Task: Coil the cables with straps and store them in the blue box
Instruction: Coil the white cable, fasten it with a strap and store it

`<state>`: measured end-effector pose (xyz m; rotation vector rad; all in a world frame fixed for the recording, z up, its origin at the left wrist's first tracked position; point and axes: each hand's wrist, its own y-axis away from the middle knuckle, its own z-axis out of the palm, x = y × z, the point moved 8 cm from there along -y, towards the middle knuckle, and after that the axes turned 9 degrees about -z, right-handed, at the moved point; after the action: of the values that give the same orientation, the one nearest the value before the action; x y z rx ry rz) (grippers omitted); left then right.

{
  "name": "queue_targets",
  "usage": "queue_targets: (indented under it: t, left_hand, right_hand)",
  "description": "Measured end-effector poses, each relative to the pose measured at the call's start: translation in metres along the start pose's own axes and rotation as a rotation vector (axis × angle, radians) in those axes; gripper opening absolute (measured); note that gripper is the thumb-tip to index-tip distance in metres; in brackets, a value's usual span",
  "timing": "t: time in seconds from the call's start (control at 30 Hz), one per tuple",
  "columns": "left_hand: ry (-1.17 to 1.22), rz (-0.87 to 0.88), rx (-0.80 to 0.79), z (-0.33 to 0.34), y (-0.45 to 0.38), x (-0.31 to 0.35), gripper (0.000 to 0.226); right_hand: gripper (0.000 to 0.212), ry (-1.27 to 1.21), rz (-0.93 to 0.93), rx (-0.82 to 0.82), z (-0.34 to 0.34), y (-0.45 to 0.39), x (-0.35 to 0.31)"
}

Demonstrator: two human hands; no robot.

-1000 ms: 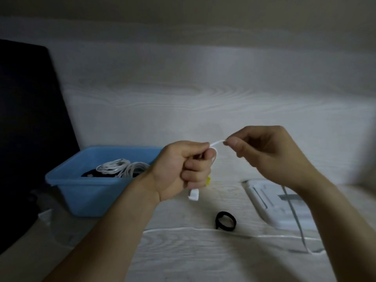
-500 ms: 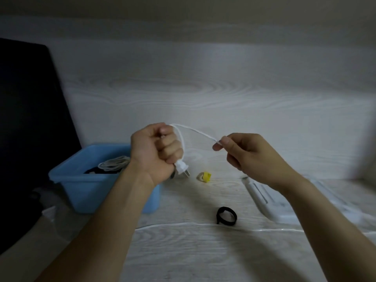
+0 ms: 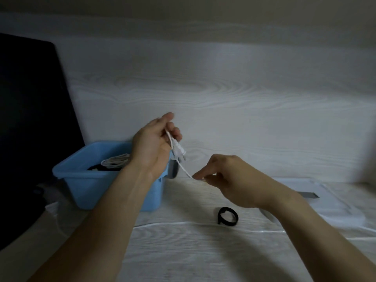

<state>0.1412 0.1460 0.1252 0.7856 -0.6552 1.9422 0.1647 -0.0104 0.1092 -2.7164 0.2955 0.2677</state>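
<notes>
My left hand is raised above the right end of the blue box and grips a white cable near its white plug, which hangs below the fingers. My right hand pinches the same cable lower down, to the right of the box. The rest of the cable trails across the table in a long pale line. A coiled white cable and something dark lie inside the box. A black strap, rolled into a ring, lies on the table under my right wrist.
A dark monitor stands at the left behind the box. A white flat device lies at the right on the table. A wood-grain wall panel runs along the back.
My left hand has turned and opened its fist somewhat, with the plug now dangling below it. My right hand slid down the cable and dropped lower. The small yellow item is hidden now.
</notes>
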Motion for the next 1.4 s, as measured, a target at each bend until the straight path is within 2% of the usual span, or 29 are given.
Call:
queue_targets:
  t: [0.07,0.17,0.27,0.37,0.5,0.57,0.67,0.77,0.83,0.9,1.0,1.07,1.13,1.2,1.27,1.4]
  left_hand:
    - [-0.309,0.03,-0.048,0.008,0.005,-0.003,0.021]
    - [-0.831,-0.018,-0.197,0.023,0.019,-0.021,0.02]
    - [-1.023,-0.149,-0.381,0.032,0.032,-0.042,0.016]
    - [-1.021,-0.148,-0.393,0.035,0.033,-0.049,0.017]
    - [-0.94,-0.042,-0.175,0.021,0.012,-0.047,0.015]
    - [-0.757,-0.055,-0.085,0.015,0.006,-0.047,0.014]
    - [-0.354,-0.074,-0.038,0.014,0.006,-0.046,0.013]
    - [-0.24,-0.056,-0.025,0.014,0.008,-0.046,0.018]
    - [-0.365,-0.043,-0.087,0.017,0.01,-0.046,0.014]
    - [-0.622,-0.06,-0.203,0.023,0.014,-0.049,0.017]
    - [-0.863,-0.208,-0.419,0.034,0.028,-0.065,0.02]
    - [-0.825,-0.311,-0.449,0.037,0.035,-0.069,0.014]
    - [-0.749,-0.386,-0.437,0.035,0.036,-0.071,0.027]
    - [-0.816,-0.421,-0.446,0.033,0.035,-0.072,0.039]
    - [-0.863,-0.451,-0.492,0.032,0.038,-0.073,0.037]
    - [-0.701,-0.491,-0.6,0.036,0.042,-0.074,0.035]
  right_hand:
    - [0.034,0.012,-0.056,-0.006,0.001,-0.001,-0.009]
    - [0.034,-0.075,-0.087,0.111,-0.016,0.001,-0.015]
    - [0.023,-0.131,-0.078,0.211,-0.033,0.004,-0.012]
    - [0.01,-0.145,-0.06,0.267,-0.038,0.005,-0.005]
    - [0.011,-0.194,-0.05,0.263,-0.038,0.006,-0.005]
    - [0.012,-0.183,-0.046,0.208,-0.036,0.005,-0.007]
    - [0.015,-0.162,-0.032,0.055,-0.027,0.006,-0.01]
    - [0.015,-0.167,-0.02,-0.055,-0.019,0.008,-0.013]
    - [0.015,-0.147,-0.047,-0.007,-0.023,0.007,-0.015]
    - [0.016,-0.136,-0.079,0.066,-0.031,0.008,-0.017]
    - [0.018,-0.116,-0.087,0.193,-0.046,0.01,-0.01]
    - [0.015,-0.103,-0.041,0.287,-0.056,0.013,0.001]
    - [0.009,-0.071,-0.019,0.33,-0.059,0.015,0.009]
    - [0.004,-0.048,-0.005,0.373,-0.061,0.017,0.013]
    - [0.008,-0.097,0.02,0.437,-0.064,0.017,0.017]
    - [0.016,-0.187,0.039,0.374,-0.052,0.013,0.016]
